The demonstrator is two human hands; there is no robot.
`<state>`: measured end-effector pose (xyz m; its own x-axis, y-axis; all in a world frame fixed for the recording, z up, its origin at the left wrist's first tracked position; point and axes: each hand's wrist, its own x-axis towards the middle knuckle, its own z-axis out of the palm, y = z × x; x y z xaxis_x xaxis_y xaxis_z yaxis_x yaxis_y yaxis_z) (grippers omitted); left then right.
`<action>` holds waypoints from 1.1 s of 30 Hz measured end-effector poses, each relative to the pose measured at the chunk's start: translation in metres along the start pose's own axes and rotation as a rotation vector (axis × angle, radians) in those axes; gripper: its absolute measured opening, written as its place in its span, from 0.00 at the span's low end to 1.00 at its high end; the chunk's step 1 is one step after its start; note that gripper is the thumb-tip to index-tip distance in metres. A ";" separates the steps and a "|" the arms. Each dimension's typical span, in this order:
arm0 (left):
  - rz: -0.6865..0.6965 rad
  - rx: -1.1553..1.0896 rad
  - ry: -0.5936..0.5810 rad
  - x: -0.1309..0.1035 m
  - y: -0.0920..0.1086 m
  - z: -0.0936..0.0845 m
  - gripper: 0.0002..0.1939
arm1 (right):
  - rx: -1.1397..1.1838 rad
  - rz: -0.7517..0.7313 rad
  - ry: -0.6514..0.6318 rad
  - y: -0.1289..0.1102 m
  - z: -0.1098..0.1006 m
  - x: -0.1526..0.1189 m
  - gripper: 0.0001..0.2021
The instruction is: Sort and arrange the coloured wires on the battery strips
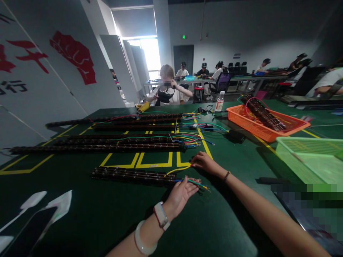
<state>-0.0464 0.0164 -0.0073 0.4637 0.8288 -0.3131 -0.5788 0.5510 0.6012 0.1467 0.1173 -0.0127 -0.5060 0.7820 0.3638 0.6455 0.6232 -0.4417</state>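
A dark bundle of thin, ribbed strips lies on the green table in front of me, with coloured wires coming out of its right end. Pinched between the fingertips of my right hand is the end of a yellow wire, which arcs up from the bundle. My left hand is palm up, its fingers stretched out beside the bundle's end. Blue and green wires run past its thumb and across its fingers, their tips sticking out to the right.
Longer strip bundles with wire ends lie farther back across yellow tape lines. An orange basket holding another bundle and a green basket stand at right. A bottle stands at the far edge; a person sits opposite.
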 end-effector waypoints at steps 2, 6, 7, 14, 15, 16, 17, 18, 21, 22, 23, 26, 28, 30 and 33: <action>0.004 0.000 0.001 0.000 0.000 0.000 0.13 | 0.064 0.048 0.037 -0.006 -0.006 -0.005 0.12; 0.002 -0.003 -0.001 0.001 0.000 -0.001 0.15 | 0.143 0.149 0.115 -0.021 -0.026 -0.019 0.12; -0.002 -0.003 0.000 0.001 0.000 -0.001 0.15 | 0.140 0.159 0.081 -0.026 -0.032 -0.023 0.13; 0.018 -0.011 -0.013 0.000 0.000 0.000 0.13 | 0.011 0.063 -0.432 -0.063 -0.060 -0.040 0.16; 0.014 -0.011 -0.024 0.000 0.000 0.001 0.13 | -0.023 0.055 -0.465 -0.067 -0.061 -0.041 0.15; 0.008 -0.010 -0.030 -0.001 0.001 0.001 0.13 | -0.064 0.051 -0.483 -0.070 -0.061 -0.042 0.14; 0.005 -0.007 -0.033 -0.001 0.001 0.002 0.13 | -0.107 0.050 -0.487 -0.073 -0.061 -0.043 0.12; 0.004 -0.003 -0.036 -0.001 0.001 0.002 0.13 | -0.147 0.048 -0.481 -0.076 -0.061 -0.044 0.11; 0.019 0.011 -0.028 -0.002 0.001 0.003 0.12 | -0.227 0.029 -0.440 -0.083 -0.060 -0.047 0.07; 0.024 0.014 -0.020 -0.002 0.001 0.003 0.12 | -0.247 0.019 -0.431 -0.085 -0.060 -0.048 0.07; 0.027 0.016 -0.011 -0.002 0.001 0.003 0.12 | -0.269 0.010 -0.424 -0.086 -0.060 -0.048 0.06; 0.031 0.016 -0.009 -0.002 0.001 0.003 0.12 | -0.351 -0.004 -0.402 -0.090 -0.059 -0.048 0.06; 0.034 0.011 -0.024 -0.002 0.000 0.003 0.13 | -0.400 -0.006 -0.360 -0.091 -0.058 -0.046 0.06; 0.039 0.005 -0.015 -0.001 -0.001 0.002 0.13 | -0.452 0.003 -0.301 -0.090 -0.059 -0.044 0.06; 0.054 0.015 0.054 -0.001 -0.003 0.001 0.12 | -0.525 0.010 -0.248 -0.086 -0.060 -0.039 0.06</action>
<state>-0.0444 0.0144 -0.0079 0.3950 0.8616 -0.3189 -0.5917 0.5041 0.6291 0.1454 0.0324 0.0598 -0.5764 0.8066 0.1309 0.8162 0.5760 0.0444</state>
